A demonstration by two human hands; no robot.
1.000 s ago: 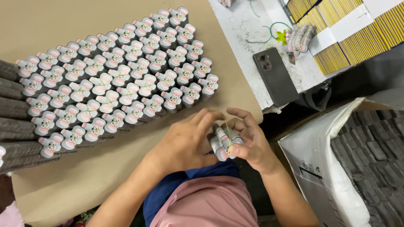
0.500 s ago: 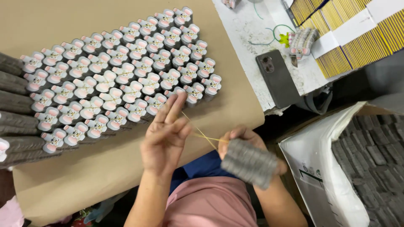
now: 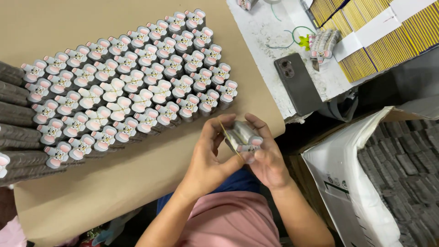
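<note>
— Hands first: what are they doing?

— Left hand point(image 3: 208, 158) and right hand point(image 3: 265, 158) both close around one bundle of mouse-shaped cards point(image 3: 242, 137), held over the near edge of the tan surface point(image 3: 137, 183). A yellow rubber band point(image 3: 227, 136) crosses the bundle by the left fingers.

— How much room is around them?

— Bare tan board lies left of the hands, running to the near edge. Banded bundles in rows point(image 3: 132, 87) fill the middle, the nearest just beyond the fingertips. A dark phone point(image 3: 298, 84) lies on the white surface point(image 3: 270, 41) near its edge. To the right, past a dark gap, stands a lined box of grey stacks point(image 3: 402, 169).
</note>
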